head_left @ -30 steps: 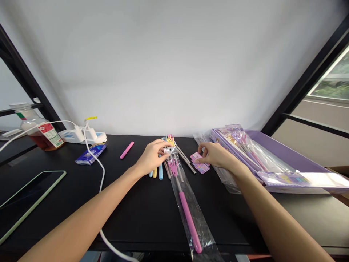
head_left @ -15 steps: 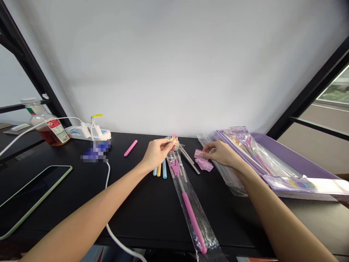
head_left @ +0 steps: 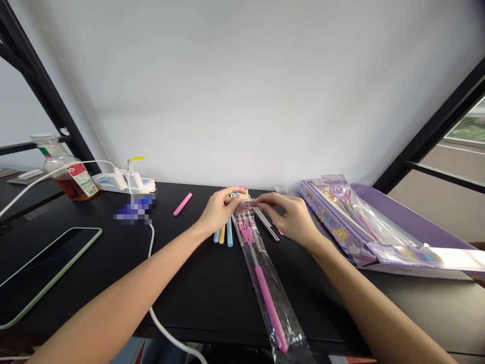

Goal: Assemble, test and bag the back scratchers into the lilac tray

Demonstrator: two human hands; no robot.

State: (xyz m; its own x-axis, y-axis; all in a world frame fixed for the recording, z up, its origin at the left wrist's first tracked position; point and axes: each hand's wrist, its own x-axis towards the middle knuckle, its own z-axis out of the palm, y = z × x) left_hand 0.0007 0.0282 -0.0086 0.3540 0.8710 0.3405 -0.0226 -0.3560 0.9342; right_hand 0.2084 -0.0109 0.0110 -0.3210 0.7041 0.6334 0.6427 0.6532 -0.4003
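The right hand (head_left: 291, 215) has its grip closed on a small clear-and-pink card (head_left: 248, 203), pinched by the fingertips at its three o'clock edge. The left hand (head_left: 219, 210) meets the card from nine o'clock, thumb and forefinger at the mouth of a clear plastic bag (head_left: 278, 298); whether that grip pinches the bag, the card or both, I cannot tell. Inside the bag a pink back scratcher (head_left: 268, 303) lies on the black table (head_left: 204, 298), its hand-shaped head near the card and its handle pointing between five and six o'clock.

Taking the card as the clock's centre, finger-shaped heads (head_left: 244, 191) in yellow and pink show just beyond it at twelve. Metal rods (head_left: 270, 227) lie near at four o'clock, and blue and yellow tubes (head_left: 223, 235) near at between seven and eight. A lone pink handle (head_left: 183, 204) sits at nine, with a pixelated blue packet (head_left: 135, 208) farther out. A white power strip (head_left: 146, 186) and a bottle (head_left: 71, 177) of dark liquid stand past nine. A phone (head_left: 45, 273) lies well apart, between eight and nine. At three, a purple box (head_left: 335, 226) holds bagged scratchers (head_left: 364, 217).
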